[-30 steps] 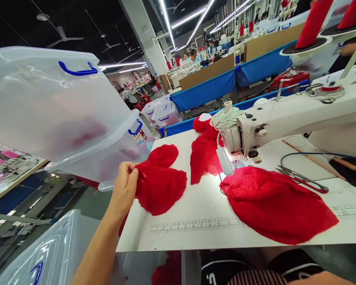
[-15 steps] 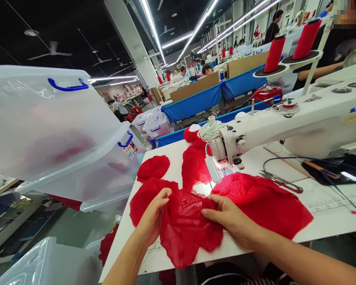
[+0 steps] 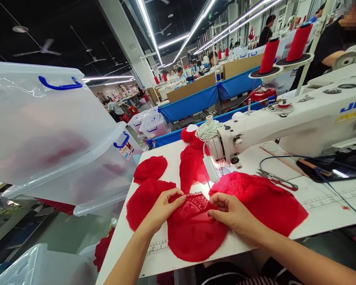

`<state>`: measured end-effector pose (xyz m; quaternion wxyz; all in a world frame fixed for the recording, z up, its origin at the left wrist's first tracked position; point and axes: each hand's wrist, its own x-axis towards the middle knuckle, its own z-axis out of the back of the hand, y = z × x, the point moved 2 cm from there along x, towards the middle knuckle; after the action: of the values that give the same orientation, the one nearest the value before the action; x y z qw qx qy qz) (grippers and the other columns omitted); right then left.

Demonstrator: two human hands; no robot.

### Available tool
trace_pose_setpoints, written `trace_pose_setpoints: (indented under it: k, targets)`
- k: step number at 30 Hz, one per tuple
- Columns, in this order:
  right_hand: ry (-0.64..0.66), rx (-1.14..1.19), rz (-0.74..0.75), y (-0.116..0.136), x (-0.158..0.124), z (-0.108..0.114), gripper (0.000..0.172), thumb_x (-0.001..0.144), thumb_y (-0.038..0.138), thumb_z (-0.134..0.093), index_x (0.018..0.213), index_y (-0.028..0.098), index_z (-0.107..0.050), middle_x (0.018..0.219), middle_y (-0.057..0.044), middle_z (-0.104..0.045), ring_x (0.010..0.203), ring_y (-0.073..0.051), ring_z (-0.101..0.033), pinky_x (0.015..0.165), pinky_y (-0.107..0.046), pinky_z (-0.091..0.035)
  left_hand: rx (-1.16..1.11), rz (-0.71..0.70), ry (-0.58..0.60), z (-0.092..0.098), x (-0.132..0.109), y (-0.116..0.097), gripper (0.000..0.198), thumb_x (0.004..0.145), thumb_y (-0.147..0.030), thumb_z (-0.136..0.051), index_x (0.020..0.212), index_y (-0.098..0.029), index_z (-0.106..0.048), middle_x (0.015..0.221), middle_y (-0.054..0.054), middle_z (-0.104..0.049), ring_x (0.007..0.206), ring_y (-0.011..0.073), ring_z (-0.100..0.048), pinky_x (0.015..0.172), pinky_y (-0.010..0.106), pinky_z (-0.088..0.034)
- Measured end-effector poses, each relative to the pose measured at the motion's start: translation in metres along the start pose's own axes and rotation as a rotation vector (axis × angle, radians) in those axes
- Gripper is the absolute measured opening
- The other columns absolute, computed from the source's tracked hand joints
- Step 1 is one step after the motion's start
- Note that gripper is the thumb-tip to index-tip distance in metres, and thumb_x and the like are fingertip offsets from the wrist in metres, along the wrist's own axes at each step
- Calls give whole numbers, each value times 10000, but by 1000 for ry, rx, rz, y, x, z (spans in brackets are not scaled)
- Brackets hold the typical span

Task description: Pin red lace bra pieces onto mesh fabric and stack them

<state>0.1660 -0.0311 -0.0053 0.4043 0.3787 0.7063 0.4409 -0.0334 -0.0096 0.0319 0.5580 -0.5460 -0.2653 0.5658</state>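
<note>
Between my two hands a red lace-edged fabric piece (image 3: 197, 237) lies spread over the front of the white sewing table (image 3: 323, 215). Its lace edge points toward the machine. My left hand (image 3: 169, 204) pinches its upper left edge, thumb on top. On the right side, my right hand (image 3: 230, 211) grips the edge between thumb and curled fingers. A rounded red piece (image 3: 144, 202) lies left of my left hand, with a smaller red piece (image 3: 150, 169) behind it. To the right, a large red lace piece (image 3: 264, 202) reaches under the sewing machine head (image 3: 222, 146).
Scissors (image 3: 280, 180) lie right of the machine head, near a black phone-like slab (image 3: 338, 166) and a cable. Red thread cones (image 3: 269, 55) stand behind. Stacked clear plastic bins (image 3: 32, 130) rise at the left. A co-worker (image 3: 323, 51) sits at the upper right.
The lace-edged piece, crumpled and lifted before, is now flatter, with its lower edge rounded out. My left hand has shifted right along it. The view has moved slightly.
</note>
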Motion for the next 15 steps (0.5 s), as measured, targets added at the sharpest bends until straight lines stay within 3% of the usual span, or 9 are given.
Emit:
trace_pose_setpoints:
  k: [6,12,15]
  targets:
    - [-119,-100,101,-8,0,7,203,688,349,-616,765,172,-553,671,30,-513,630,-124,-466,591,-262,-367,-36,2,-36,-2,3,16,300,780,-463,-643,778,-163,-654,761,0,-575,727,129,-477,662,231,-360]
    - [-128,-102,101,-8,-2,6,190,701,341,-587,772,168,-558,652,32,-507,608,-120,-452,567,-255,-349,-25,-31,-43,-2,2,13,288,778,-439,-655,687,-166,-644,741,-13,-538,728,121,-456,689,228,-353]
    - [-115,-93,106,-7,-5,7,159,702,324,-588,746,177,-548,634,39,-501,589,-113,-449,555,-249,-341,-73,21,-12,-2,0,13,291,769,-453,-663,712,-168,-656,706,-14,-548,685,115,-454,645,222,-356]
